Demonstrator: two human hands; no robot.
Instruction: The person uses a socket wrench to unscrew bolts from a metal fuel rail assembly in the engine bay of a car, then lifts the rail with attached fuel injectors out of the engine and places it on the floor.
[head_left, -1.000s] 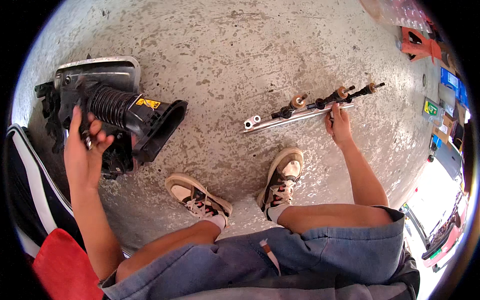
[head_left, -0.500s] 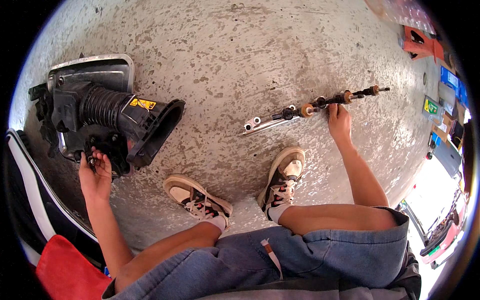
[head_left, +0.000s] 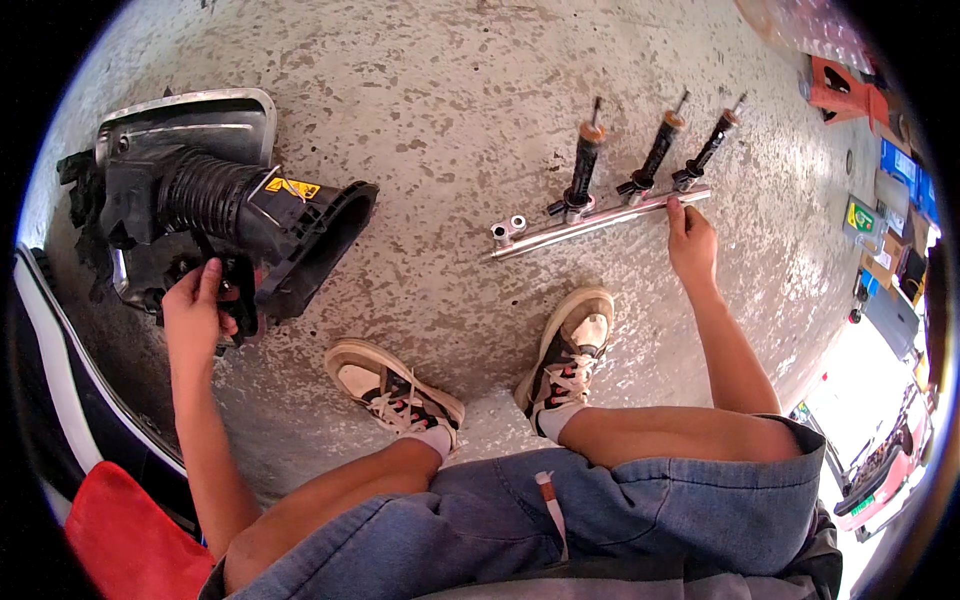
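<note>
My right hand point(head_left: 692, 248) is closed on the right end of a silver fuel rail point(head_left: 575, 233). Three black fuel injectors point(head_left: 585, 162) with brown collars and thin tips stand out from the rail, pointing away from me. The rail's left end has a bracket with two round holes. On the left, my left hand point(head_left: 194, 312) has its fingers curled round a small dark part point(head_left: 236, 278), whose exact kind is partly hidden by the hand. Right beside it lies a black ribbed air intake duct point(head_left: 200, 200) with a wide mouth and a yellow label.
A black pan with a silver rim point(head_left: 262, 130) lies behind the duct. My shoes point(head_left: 395, 395) rest on the worn concrete floor point(head_left: 430, 120). A red cloth point(head_left: 130, 540) and a white-edged dark panel point(head_left: 70, 370) are at lower left. An orange stand point(head_left: 845, 92) and boxes line the right.
The rail has turned in my right hand, so its injectors now point away from me instead of lying along it. My left fingers, spread before, have closed over the dark part.
</note>
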